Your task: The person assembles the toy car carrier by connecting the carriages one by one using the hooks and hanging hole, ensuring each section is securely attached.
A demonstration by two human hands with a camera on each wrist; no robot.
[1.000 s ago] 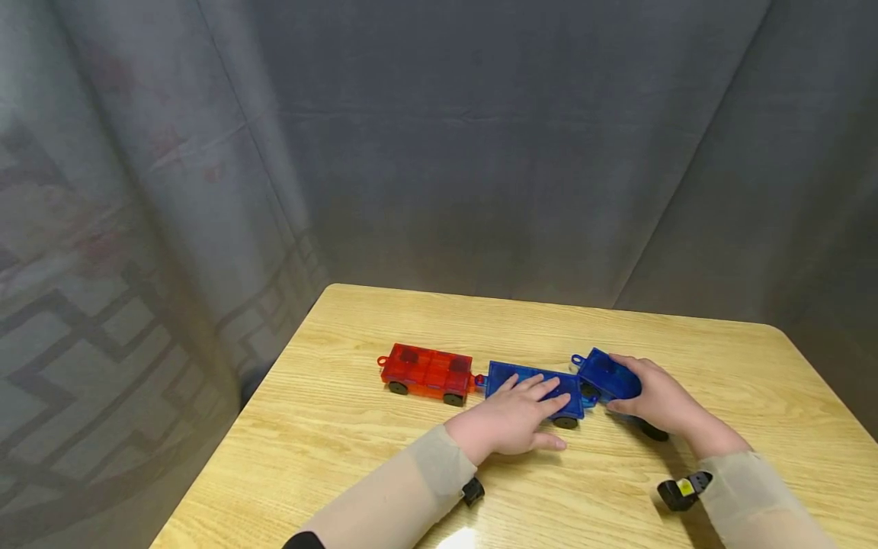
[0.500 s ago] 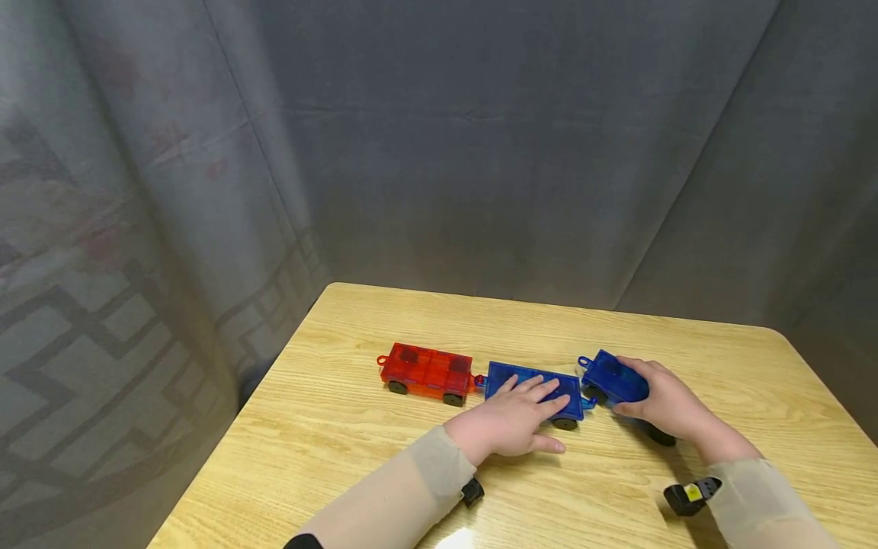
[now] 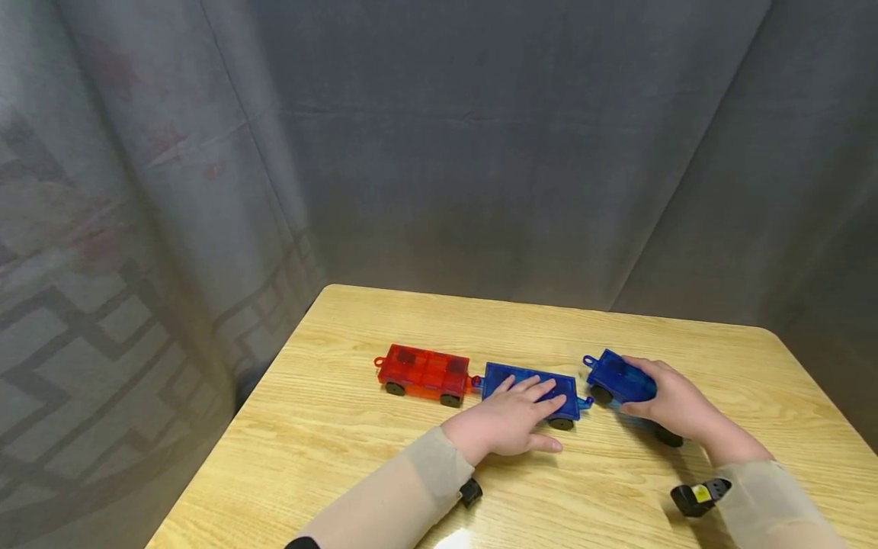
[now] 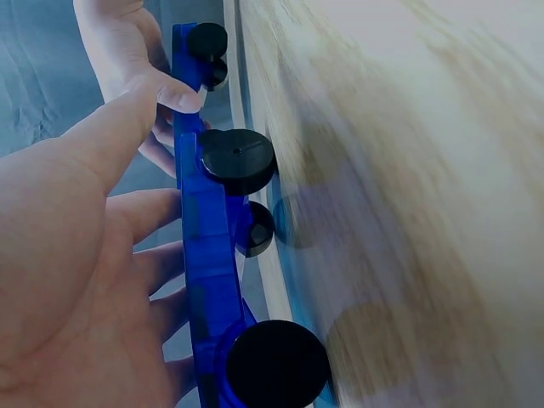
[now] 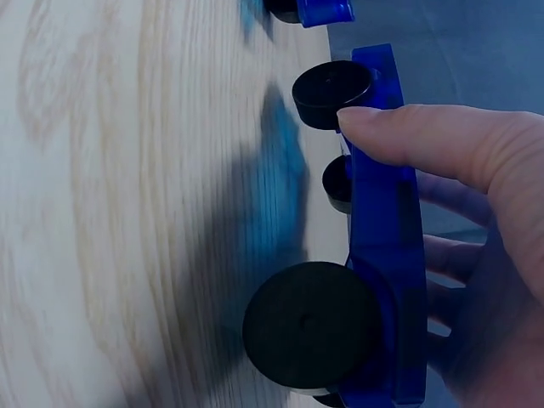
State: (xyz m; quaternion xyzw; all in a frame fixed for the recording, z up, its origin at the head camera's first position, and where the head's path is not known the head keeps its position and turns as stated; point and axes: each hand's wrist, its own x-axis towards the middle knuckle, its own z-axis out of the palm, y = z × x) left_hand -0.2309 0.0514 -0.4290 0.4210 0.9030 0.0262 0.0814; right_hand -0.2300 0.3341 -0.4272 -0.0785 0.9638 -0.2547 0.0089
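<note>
- The left hand [image 3: 506,423] lies flat on top of the long blue wagon [image 3: 528,385], fingers straight and spread over its roof, thumb stretched along the near side; its grip is wide and clasps nothing.
- In the left wrist view the left hand [image 4: 76,280] presses against the flat blue plate of the long blue wagon [image 4: 204,255], and 3 black wheels of that wagon show against the wood.
- The right hand [image 3: 675,408] grips the short blue wagon [image 3: 617,379], fingers over the top and thumb on the near side.
- In the right wrist view the thumb lies on the blue edge of the short blue wagon [image 5: 387,255]; its wheels hang just off the counter [image 5: 127,212], with a blue-tinted shadow below them.
- The short blue wagon sits just right of the long one, apart from it, with a small gap between the long wagon's end hook and the short wagon's front wheel.
- The red wagon [image 3: 424,371] stands on the counter [image 3: 343,457] at the left end of the long blue wagon, the 2 touching at their coupling.
- A grey curtain [image 3: 480,152] hangs behind the counter.
</note>
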